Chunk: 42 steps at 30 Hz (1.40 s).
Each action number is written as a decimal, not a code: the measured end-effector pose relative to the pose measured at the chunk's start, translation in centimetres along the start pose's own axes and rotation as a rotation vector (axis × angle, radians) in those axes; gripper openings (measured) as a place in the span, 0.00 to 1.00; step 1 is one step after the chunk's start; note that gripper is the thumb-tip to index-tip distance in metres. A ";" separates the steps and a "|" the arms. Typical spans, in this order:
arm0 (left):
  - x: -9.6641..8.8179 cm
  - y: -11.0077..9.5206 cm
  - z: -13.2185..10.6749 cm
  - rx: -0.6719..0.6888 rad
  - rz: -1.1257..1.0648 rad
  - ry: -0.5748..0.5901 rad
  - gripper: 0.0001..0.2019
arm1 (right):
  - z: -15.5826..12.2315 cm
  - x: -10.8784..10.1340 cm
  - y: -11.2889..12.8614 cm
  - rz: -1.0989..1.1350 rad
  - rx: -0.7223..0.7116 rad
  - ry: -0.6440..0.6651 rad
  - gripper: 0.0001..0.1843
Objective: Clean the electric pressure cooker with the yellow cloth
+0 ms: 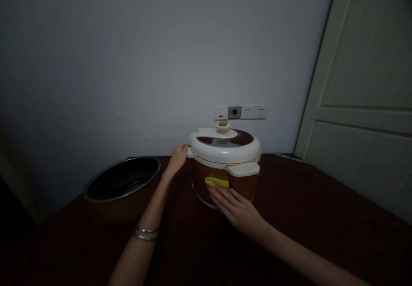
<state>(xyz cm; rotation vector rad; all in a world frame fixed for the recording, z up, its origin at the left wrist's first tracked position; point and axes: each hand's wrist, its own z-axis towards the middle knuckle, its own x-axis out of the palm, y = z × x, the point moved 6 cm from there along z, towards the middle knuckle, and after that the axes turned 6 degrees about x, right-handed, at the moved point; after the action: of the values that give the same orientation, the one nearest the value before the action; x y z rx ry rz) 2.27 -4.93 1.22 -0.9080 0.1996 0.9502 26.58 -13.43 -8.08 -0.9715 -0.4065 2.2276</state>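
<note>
An electric pressure cooker (225, 152) with a white lid, a dark glossy top panel and a brownish body stands on the dark red table. My left hand (177, 158) is closed at its left side handle, the fingertips partly hidden behind the handle. Against the front of the body, below the white front handle (244, 169), my right hand (238, 212) presses a folded yellow cloth (217, 182) with its fingers stretched over it. The fingers cover the lower part of the cloth.
A large round pot (125, 200) with a dark inside sits to the left, close to my left forearm. Wall sockets (253, 112) are set behind the cooker. A pale door (363, 106) stands at the right, and a thin flat strip (291, 158) lies at the table's back edge.
</note>
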 end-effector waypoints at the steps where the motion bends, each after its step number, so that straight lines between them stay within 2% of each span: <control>1: 0.0 0.0 0.0 0.004 0.006 0.000 0.16 | 1.1 0.1 -0.1 -0.001 0.012 0.014 0.25; 3: 0.0 -0.1 -0.1 0.011 0.015 0.001 0.16 | 3.7 1.1 0.4 0.002 0.032 0.034 0.26; 6: 0.0 -0.1 -0.1 0.018 0.027 0.005 0.16 | 6.5 4.6 3.1 -0.009 -0.012 0.075 0.24; 9: 0.0 -0.1 -0.1 0.020 0.033 0.006 0.16 | 6.8 8.6 5.9 -0.061 -0.082 0.165 0.22; 11: 0.0 -0.1 -0.1 0.021 0.031 0.006 0.16 | 5.7 9.4 6.8 -0.063 -0.127 0.178 0.21; 13: 0.0 -0.1 -0.1 0.019 0.026 0.006 0.16 | 4.0 8.4 6.4 -0.035 -0.157 0.144 0.21; 15: 0.0 -0.1 0.0 0.015 0.018 0.005 0.17 | 2.1 6.2 4.9 -0.001 -0.167 0.102 0.23; 18: 0.0 -0.1 0.0 0.006 0.006 -0.004 0.17 | -0.6 2.4 1.3 0.038 -0.156 0.065 0.24; 20: 0.0 -0.2 0.0 -0.002 0.000 -0.010 0.17 | -2.2 0.9 -1.3 0.051 -0.133 0.055 0.25; 24: 0.0 -0.2 0.0 -0.012 -0.005 -0.021 0.17 | -5.0 0.3 -5.8 0.021 -0.036 -0.029 0.24; 28: 0.2 -0.1 0.0 -0.014 -0.012 -0.029 0.18 | -6.9 0.9 -8.0 0.014 0.089 -0.134 0.22; 31: 0.4 0.1 0.0 -0.022 -0.021 -0.045 0.18 | -6.9 0.9 -7.7 0.036 0.061 -0.103 0.22; 34: 0.4 0.2 0.1 -0.041 -0.028 -0.075 0.18 | -5.3 0.6 -5.6 0.056 -0.052 0.007 0.24; 37: 0.4 0.2 0.1 -0.052 -0.031 -0.094 0.18 | -2.2 0.4 -2.9 0.065 -0.116 0.071 0.25; 40: 0.3 0.1 0.0 -0.044 -0.033 -0.086 0.18 | 1.5 0.5 -0.8 0.070 -0.072 0.048 0.25; 42: 0.2 0.0 0.0 -0.040 -0.030 -0.078 0.18 | 3.3 0.6 -0.2 0.067 -0.042 0.020 0.24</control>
<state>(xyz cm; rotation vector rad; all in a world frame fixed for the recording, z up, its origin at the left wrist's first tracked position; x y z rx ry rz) 2.37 -4.75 1.09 -0.9066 0.1008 0.9630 23.94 -12.92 -6.04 -1.0431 -0.4193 2.2753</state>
